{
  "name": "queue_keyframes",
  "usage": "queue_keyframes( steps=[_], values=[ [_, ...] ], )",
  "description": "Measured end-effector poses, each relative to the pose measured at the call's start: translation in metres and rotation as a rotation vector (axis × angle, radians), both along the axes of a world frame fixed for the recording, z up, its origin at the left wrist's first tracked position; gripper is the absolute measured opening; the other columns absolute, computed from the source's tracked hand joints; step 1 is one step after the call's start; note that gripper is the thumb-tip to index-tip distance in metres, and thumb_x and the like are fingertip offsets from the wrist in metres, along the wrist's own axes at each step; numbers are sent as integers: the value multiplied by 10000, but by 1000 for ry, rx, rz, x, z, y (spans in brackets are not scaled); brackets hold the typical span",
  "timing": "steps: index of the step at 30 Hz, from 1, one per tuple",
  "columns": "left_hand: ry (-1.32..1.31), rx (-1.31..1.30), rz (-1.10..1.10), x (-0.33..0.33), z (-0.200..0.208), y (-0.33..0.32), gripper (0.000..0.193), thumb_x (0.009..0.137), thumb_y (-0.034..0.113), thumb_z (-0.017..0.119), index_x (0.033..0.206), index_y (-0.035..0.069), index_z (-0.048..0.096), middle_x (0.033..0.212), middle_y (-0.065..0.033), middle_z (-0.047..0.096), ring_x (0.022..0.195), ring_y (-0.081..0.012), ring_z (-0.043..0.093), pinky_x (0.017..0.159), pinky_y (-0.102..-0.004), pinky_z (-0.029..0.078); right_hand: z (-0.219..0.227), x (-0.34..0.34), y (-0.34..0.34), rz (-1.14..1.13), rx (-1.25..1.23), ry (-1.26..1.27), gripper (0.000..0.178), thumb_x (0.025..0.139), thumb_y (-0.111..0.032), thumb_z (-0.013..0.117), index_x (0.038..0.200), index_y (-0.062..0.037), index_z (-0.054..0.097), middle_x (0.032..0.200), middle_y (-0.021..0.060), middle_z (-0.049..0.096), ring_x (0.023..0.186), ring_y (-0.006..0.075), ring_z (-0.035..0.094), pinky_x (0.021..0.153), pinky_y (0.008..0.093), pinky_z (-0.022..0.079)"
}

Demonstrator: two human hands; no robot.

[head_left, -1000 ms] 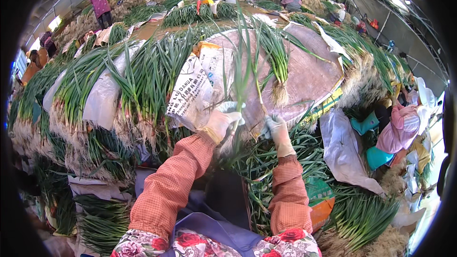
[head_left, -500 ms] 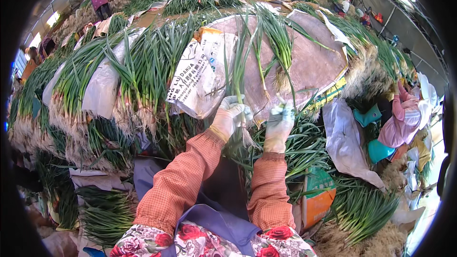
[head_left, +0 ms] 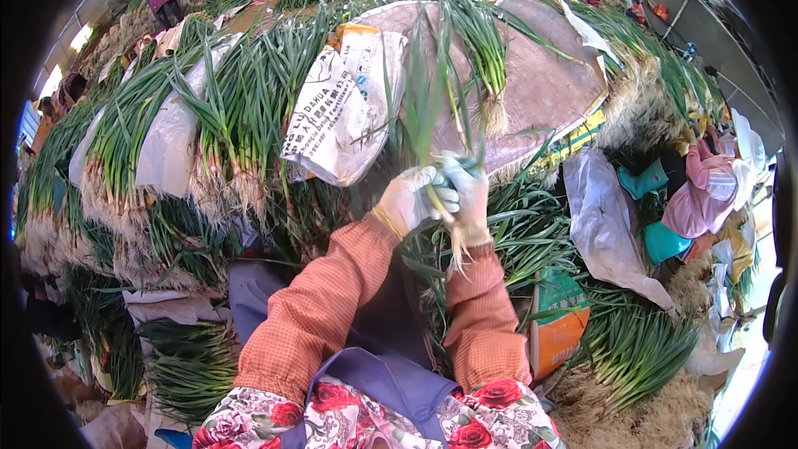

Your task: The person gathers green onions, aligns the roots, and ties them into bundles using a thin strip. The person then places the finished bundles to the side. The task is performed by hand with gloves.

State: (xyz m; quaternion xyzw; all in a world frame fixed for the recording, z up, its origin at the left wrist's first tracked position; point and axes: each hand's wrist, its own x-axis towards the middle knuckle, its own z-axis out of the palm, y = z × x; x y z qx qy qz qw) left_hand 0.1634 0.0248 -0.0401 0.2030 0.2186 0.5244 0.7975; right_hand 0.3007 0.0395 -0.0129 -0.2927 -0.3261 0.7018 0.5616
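My left hand [head_left: 411, 199], in a pale glove, is closed around a green onion [head_left: 426, 112]. Its long leaves point away from me, and its white root end hangs down between my wrists. Against it, at the leaf base, my gloved right hand [head_left: 468, 198] is closed, with a strip of green leaf rising from its fingers. Beyond my hands is a brownish-pink sheet [head_left: 553, 75]. A small bunch of green onions [head_left: 482, 46] lies there, roots toward me, with a single stalk beside it.
Piled green onions [head_left: 274, 91] line the left, next to a white printed sack [head_left: 353, 108]. Loose leaves [head_left: 532, 245] heap at my right. A trimmed bundle [head_left: 636, 349] lies lower right, another bundle [head_left: 187, 366] lower left. A person in pink [head_left: 706, 191] sits at the right.
My right hand has moved left and up against my left hand at the onion. The onion's root end now tilts to the right. My view has shifted slightly.
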Motion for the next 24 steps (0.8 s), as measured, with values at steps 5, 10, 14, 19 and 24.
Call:
queue_keyframes(
  steps=[5, 10, 14, 19, 24],
  values=[
    [123, -36, 149, -13, -2, 3, 184, 991, 202, 522, 1064, 38, 564, 866, -142, 657, 789, -333, 656, 703, -401, 555, -1, 34, -3, -497, 374, 542, 387, 896, -116, 676, 1257, -33, 562, 1030, 49, 644, 738, 113, 581, 734, 240, 494],
    [77, 379, 169, 9, 57, -17, 265, 958, 65, 548, 1222, 87, 542, 831, -116, 655, 754, -250, 649, 683, -375, 544, -27, 35, 80, -304, 137, -379, 454, 907, -156, 665, 1314, -23, 512, 1092, 81, 630, 724, 125, 579, 701, 273, 496],
    [200, 398, 356, -3, 83, -11, 303, 996, 127, 499, 1296, 86, 480, 932, -158, 687, 742, -233, 687, 512, -270, 496, -33, 12, 108, -37, 68, -480, 195, 903, -146, 651, 1040, -17, 601, 734, 5, 596, 577, 63, 495, 508, 214, 392],
    [597, 126, 376, -6, 57, 31, 365, 953, 140, 598, 1290, 57, 488, 1002, -127, 697, 698, -137, 659, 431, -203, 420, -40, 16, 53, -250, 503, -1000, 173, 919, -234, 636, 1032, -104, 636, 760, 139, 676, 625, 233, 621, 608, 367, 495],
    [538, 143, 292, -5, 30, 36, 331, 892, 10, 598, 1216, 45, 538, 915, -115, 716, 596, -104, 590, 435, -204, 403, -51, 48, 46, -241, 715, -1748, 148, 876, -268, 668, 966, -161, 619, 777, 146, 686, 660, 348, 670, 618, 441, 547]
  ],
)
